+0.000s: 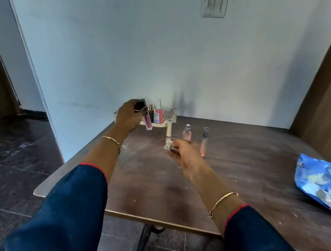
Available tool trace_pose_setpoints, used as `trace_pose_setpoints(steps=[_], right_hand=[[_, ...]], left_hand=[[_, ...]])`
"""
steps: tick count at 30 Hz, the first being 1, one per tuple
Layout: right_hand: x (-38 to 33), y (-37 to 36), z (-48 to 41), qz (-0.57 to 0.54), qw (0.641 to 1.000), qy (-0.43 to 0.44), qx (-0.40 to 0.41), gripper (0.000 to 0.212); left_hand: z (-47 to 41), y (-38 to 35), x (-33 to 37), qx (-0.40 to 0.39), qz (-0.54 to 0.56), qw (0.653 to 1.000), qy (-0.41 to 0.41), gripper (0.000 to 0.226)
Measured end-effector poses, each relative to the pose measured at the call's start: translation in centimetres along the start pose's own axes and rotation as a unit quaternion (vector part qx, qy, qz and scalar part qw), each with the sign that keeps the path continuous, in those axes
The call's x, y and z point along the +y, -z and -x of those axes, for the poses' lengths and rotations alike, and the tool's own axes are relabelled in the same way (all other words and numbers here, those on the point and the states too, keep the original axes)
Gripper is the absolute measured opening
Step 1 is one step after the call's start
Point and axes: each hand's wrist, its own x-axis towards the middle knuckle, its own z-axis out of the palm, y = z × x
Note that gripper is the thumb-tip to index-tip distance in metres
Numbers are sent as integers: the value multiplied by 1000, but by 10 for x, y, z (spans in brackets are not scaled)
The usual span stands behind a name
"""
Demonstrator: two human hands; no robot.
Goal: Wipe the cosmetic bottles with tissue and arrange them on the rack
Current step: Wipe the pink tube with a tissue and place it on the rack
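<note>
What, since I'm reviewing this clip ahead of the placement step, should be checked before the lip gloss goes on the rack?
1. Left hand firmly grips the lip gloss tube: ok.
2. Free space on the rack, right of the sanitizer bottle: ok.
3. Lip gloss tube wiped clean: cannot tell.
4. Right hand has the tissue ready: ok.
5. All bottles racked: not ok; the pink perfume bottle and the clear tube stand on the table.
</note>
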Motion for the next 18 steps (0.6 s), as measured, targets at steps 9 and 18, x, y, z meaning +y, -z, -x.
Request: trace_pose_setpoints(steps=[9, 18], right_hand=[[23, -31, -68, -11, 999, -36, -13, 16], [31, -39, -109, -31, 997, 56, 32, 13]], left_hand=[[-91, -9, -47, 37, -33, 999, 21, 34], [-141, -36, -86, 2, -80, 997, 20, 37]])
